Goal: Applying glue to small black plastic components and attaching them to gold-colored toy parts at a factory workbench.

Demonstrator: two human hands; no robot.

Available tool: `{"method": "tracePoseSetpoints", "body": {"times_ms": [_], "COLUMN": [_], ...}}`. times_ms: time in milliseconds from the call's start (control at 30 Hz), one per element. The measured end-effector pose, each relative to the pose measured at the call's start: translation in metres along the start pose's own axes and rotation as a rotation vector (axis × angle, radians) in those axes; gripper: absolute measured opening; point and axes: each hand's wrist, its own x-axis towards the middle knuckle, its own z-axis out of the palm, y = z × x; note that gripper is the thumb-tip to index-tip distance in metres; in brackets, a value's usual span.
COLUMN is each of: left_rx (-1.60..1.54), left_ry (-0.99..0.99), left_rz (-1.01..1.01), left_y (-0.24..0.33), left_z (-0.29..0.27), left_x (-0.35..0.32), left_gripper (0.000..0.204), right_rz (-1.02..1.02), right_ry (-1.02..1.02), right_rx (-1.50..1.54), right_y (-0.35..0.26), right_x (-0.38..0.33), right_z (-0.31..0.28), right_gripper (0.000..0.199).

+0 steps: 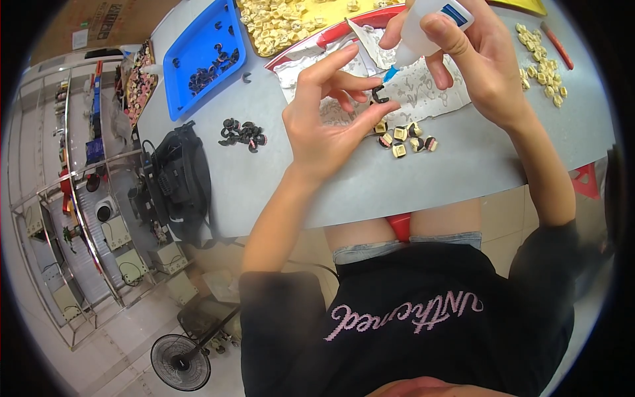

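Observation:
My left hand (pixel 325 116) pinches a small black part (pixel 379 96) between thumb and finger above the grey table (pixel 264 172). My right hand (pixel 463 53) grips a white squeeze bottle (pixel 423 26) with a blue nozzle pointed down at that black part. Just below the hands lie several small yellow and black parts (pixel 405 140) on the table. A sheet of white paper with smears (pixel 430 86) lies under the hands.
A blue tray (pixel 198 49) with black parts sits at the far left, a yellow tray (pixel 291 20) of pale parts behind. A cluster of black parts (pixel 241 134) lies left. More pale parts (pixel 544 73) lie right. A black device (pixel 175 178) hangs off the table's left edge; a fan (pixel 180 362) stands on the floor.

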Motion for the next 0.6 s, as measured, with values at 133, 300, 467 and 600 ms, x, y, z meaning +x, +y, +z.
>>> {"method": "tracePoseSetpoints", "body": {"times_ms": [133,300,467,600], "left_rx": [0.0,-0.003,-0.008,-0.006], "left_ry": [-0.012,-0.012,-0.009,-0.008], "left_rz": [0.004,0.007,0.006,0.01], "left_y": [0.0002,0.0005,-0.0001,-0.0007], "left_z": [0.0001,0.0002,-0.0001,0.0004], "left_x": [0.0005,0.0007,0.0008,0.0001], "left_gripper": [0.067,0.067,0.067,0.067], "right_rz": [-0.005,0.0,0.009,0.025], "right_ry": [-0.01,-0.005,0.005,0.037], "right_rx": [-0.011,-0.007,-0.021,-0.045], "right_y": [0.0,-0.0017,-0.0021,-0.0028], "right_x": [0.001,0.0014,0.0018,0.0006], "right_z": [-0.0012,-0.0015,-0.0016,-0.0005], "right_gripper": [0.024,0.023,0.023,0.024]}}
